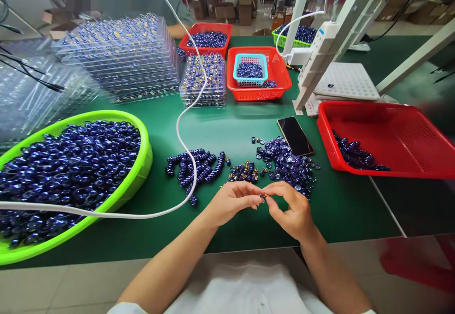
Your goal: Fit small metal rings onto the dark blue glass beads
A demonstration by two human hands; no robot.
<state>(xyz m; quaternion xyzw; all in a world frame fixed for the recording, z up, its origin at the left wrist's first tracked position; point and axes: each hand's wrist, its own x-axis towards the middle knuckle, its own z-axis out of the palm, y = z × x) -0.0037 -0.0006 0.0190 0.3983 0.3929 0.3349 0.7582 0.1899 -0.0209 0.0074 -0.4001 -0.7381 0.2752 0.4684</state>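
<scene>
Small dark-and-gold piece (263, 198), pinched between fingertips of left hand (227, 203) and right hand (293, 211), presumably for fine control; just beyond the grip, loose blue pieces (289, 164), probably for short reaches.

Bright, even light, its source out of view, lays a pale sheen on the green worktop (227, 126) left of the phone (295, 136). Nearer than the phone, the fingers (249, 202) look sharp, their piece (263, 198) too small to read. Far left of it, the lime basket (146, 155) stretches with lens distortion; clear trays (31, 91) beyond smear.
</scene>
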